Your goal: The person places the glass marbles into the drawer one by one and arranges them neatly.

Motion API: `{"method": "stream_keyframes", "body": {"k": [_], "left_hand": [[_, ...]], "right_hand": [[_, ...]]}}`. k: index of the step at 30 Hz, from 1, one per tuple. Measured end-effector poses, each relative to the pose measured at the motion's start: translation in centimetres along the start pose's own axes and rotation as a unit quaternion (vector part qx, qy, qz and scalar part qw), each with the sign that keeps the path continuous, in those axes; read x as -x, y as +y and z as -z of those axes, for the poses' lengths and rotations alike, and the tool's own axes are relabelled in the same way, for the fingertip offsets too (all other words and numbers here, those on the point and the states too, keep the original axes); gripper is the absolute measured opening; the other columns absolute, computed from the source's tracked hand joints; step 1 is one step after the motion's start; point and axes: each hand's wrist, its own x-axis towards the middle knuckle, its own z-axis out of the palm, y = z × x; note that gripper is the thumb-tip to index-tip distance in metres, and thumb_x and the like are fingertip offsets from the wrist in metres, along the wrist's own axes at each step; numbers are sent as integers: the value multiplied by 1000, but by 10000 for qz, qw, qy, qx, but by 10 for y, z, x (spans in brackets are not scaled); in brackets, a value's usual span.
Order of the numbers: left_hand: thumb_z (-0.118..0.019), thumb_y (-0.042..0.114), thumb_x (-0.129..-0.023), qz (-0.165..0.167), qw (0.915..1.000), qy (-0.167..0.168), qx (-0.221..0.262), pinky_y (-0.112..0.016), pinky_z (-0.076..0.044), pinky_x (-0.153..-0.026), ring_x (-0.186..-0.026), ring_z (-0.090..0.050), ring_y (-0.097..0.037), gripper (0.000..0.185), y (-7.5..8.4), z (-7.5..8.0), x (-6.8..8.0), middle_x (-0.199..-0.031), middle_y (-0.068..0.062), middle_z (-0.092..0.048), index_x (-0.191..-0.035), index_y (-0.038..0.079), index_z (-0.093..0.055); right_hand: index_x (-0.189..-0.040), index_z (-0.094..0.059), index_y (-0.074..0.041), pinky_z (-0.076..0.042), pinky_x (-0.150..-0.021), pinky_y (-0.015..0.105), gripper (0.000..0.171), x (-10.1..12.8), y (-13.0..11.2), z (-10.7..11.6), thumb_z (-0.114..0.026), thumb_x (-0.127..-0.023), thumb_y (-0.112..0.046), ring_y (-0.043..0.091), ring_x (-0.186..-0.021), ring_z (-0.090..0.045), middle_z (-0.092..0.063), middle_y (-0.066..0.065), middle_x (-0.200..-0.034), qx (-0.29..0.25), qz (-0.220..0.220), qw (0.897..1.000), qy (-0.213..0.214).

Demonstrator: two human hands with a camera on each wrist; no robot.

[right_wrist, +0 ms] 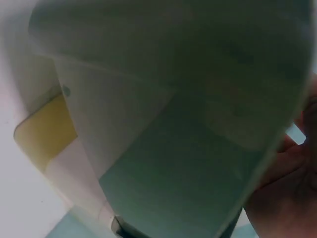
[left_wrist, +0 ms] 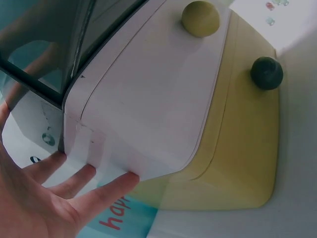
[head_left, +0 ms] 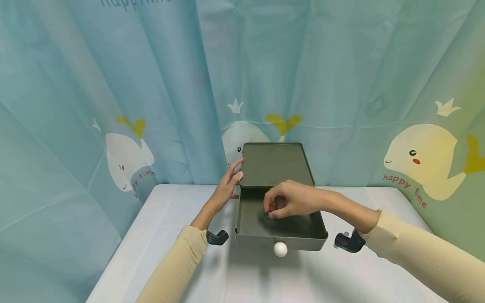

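The left hand rests with straight fingers against the drawer box; the right hand pinches something small, too small to identify, inside the open top drawer.

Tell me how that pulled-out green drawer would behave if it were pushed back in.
The drawer looks like rigid plastic, so it should probably slide as one piece without flexing. The left hand rests flat against the cabinet, which hints the unit is light and may shift. The right hand sits inside and would be in the way.

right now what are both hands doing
left hand: open, fingers straight against the cabinet side
right hand: curled inside the open drawer; pinching something tiny, unclear what
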Motion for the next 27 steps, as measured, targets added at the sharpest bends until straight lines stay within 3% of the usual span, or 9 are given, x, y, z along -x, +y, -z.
{"method": "stream_keyframes", "body": {"k": [13, 27], "left_hand": [[-44, 41, -108, 33, 10000, -3, -69, -66, -54, -85, -146, -39, -34, 56, 1, 1, 1, -165, -11, -28, -161, 43, -28], [-44, 41, -108, -11, 9999, -26, -110, -66, -54, -86, -147, -37, -37, 56, 2, 1, 1, -165, -13, -27, -162, 40, -27]], "right_hand": [[-93, -72, -22, -49, -61, 22, 10, -2, 8, -8, -76, -93, -13, 4, -62, -59, -64, -14, -78, 58, -309, 9986, -424], [-94, -72, -20, -51, -64, 24, 9, 2, 15, -12, -76, -92, -13, 2, -65, -59, -64, -15, -79, 343, -343, 9979, -424]]}}
